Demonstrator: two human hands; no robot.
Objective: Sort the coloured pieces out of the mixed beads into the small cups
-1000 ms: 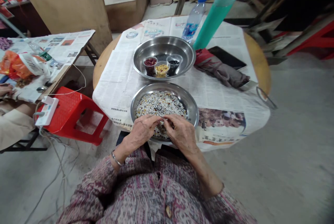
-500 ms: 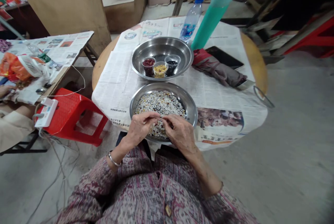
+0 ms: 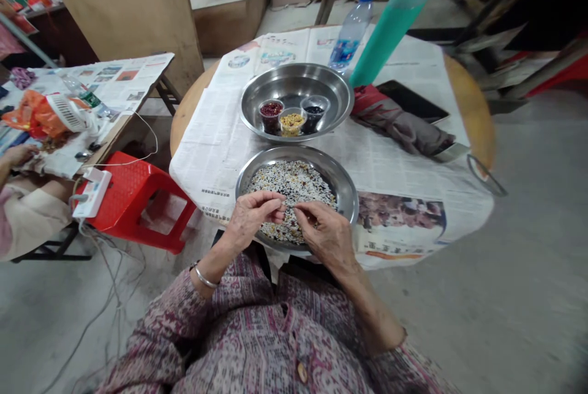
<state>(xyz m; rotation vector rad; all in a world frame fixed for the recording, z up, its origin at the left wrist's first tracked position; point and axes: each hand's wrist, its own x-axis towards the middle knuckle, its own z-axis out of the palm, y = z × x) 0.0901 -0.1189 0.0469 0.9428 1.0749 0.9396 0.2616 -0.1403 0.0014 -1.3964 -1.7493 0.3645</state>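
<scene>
A steel bowl (image 3: 350, 198) close to my lap holds mixed grains (image 3: 294, 176), white with black and yellow bits. Above it, my left hand (image 3: 257, 213) has thumb and fingers pinched together. My right hand (image 3: 326, 231) is also pinched, its fingertips a small gap from the left ones. Whatever lies between the fingertips of either hand is too small to make out. Behind stands a second steel bowl (image 3: 250, 97) with three clear plastic cups: a cup of dark red beans (image 3: 271, 109), a cup of yellow kernels (image 3: 291, 121) and a cup of black grains (image 3: 315, 109).
Newspaper (image 3: 202, 155) covers the round table. A plastic bottle (image 3: 351, 35), a tall green container (image 3: 397, 20), a folded umbrella (image 3: 399, 121) and a dark tablet (image 3: 413, 101) stand or lie at the right. On the left are a red stool (image 3: 133, 192), a power strip (image 3: 94, 195) and another person's hand (image 3: 21, 155).
My fingertips have come slightly apart above the grains. The whole view has shifted a little, so the table sits further right. Both bowls and the cups keep their places.
</scene>
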